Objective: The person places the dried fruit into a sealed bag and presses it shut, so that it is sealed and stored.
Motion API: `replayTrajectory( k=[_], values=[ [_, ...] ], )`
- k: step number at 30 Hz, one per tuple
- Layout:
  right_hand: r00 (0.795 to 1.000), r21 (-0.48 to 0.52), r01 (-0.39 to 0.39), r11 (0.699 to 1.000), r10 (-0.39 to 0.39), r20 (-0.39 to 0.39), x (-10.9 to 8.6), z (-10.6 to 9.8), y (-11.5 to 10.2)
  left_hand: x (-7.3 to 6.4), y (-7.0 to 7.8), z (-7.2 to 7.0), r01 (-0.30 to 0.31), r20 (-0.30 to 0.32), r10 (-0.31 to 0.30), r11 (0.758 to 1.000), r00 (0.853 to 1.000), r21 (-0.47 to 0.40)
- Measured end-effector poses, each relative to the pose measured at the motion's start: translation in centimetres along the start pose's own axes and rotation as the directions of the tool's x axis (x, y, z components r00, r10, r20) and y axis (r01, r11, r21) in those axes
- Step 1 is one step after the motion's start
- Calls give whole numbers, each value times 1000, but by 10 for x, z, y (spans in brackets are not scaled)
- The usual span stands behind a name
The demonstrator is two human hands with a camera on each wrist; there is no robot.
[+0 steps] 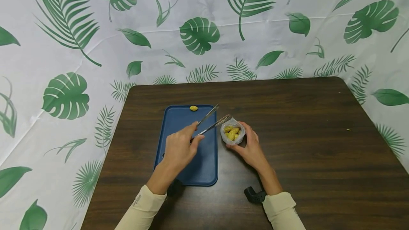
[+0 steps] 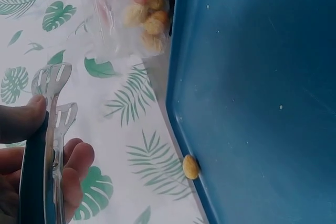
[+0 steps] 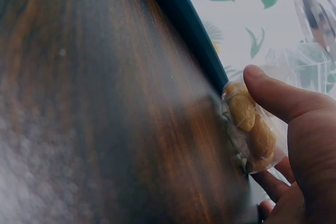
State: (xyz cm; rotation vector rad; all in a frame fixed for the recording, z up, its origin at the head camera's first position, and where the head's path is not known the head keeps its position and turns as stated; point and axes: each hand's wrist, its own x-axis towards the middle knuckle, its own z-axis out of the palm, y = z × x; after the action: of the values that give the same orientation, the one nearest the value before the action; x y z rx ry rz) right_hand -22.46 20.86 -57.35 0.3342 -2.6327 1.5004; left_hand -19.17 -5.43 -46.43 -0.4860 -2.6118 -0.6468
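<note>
My left hand [image 1: 181,147] grips a pair of metal tongs [image 1: 214,125] over the blue tray [image 1: 191,179]. The tongs' slotted tips stand apart with nothing between them, pointing toward the bag. My right hand [image 1: 250,148] holds a clear plastic bag [image 1: 240,138] upright on the table beside the tray, thumb on one side and fingers around the other. Through the bag's open top show several yellowish-brown, nut-like pieces [image 1: 232,134]. In the left wrist view the pieces [image 2: 153,23] are gathered at the bag's bottom. One similar piece [image 1: 193,108] lies at the tray's far edge.
The dark wooden table [image 1: 303,134] extends to the right of the bag, with a tiny yellowish scrap [image 1: 348,129] on it. A leaf-patterned white cloth [image 1: 166,56] hangs behind. Small pale crumbs [image 2: 281,107] dot the tray.
</note>
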Motion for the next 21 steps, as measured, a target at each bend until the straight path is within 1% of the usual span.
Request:
replayTrajectory(
  k=[10, 17, 21],
  values=[
    [1000, -4, -2, 1000, 2, 6, 0, -1, -2, 0, -10, 0, 20, -13, -19, 999, 1000, 32],
    [1000, -6, -3, 1000, 3, 3, 0, -1, -2, 2, -15, 1, 77, 19, -78, 996, 997, 46],
    [1000, -7, -4, 1000, 4, 4, 0, 0, -1, 3, -19, 2, 94, 16, -95, 994, 995, 50]
  ],
)
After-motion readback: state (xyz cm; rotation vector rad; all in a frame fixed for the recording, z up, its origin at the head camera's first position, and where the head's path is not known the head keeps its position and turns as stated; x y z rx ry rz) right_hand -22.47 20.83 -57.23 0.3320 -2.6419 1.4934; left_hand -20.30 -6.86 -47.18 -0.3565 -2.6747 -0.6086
